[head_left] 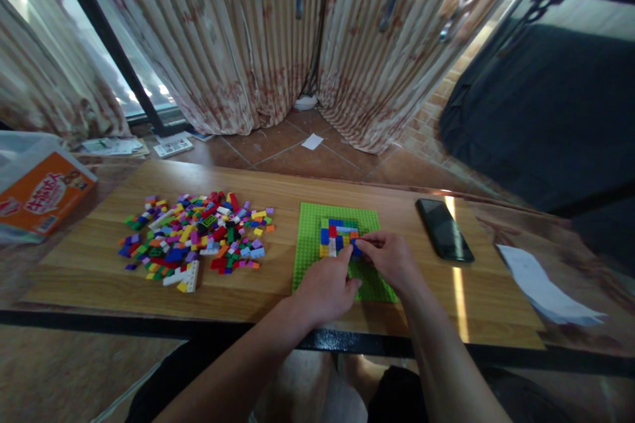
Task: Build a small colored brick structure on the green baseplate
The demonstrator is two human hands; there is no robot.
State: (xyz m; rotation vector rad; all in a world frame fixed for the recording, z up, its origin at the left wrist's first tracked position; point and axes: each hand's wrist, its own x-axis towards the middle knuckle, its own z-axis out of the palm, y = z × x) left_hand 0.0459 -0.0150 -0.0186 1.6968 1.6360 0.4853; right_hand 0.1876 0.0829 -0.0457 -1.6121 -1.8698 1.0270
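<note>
A green baseplate (307, 218) lies on the wooden table, bearing a small block of toy building bricks (325, 236) in blue, red, yellow, white and orange. My left hand (325, 287) reaches over the plate's near left part, its index finger stretched onto the bricks and its thumb apart. At the right side of the build, my right hand (389, 254) pinches a blue brick (356, 249) between thumb and fingers, close to the left fingertip. The two hands cover part of the build and the plate's near half.
Many loose bricks (188, 234) are heaped on the left of the table (268, 175). A black phone (445, 229) lies right of the plate. White paper (546, 284) rests at the far right; a plastic tub with an orange label (47, 195) stands at the left. Curtains hang behind.
</note>
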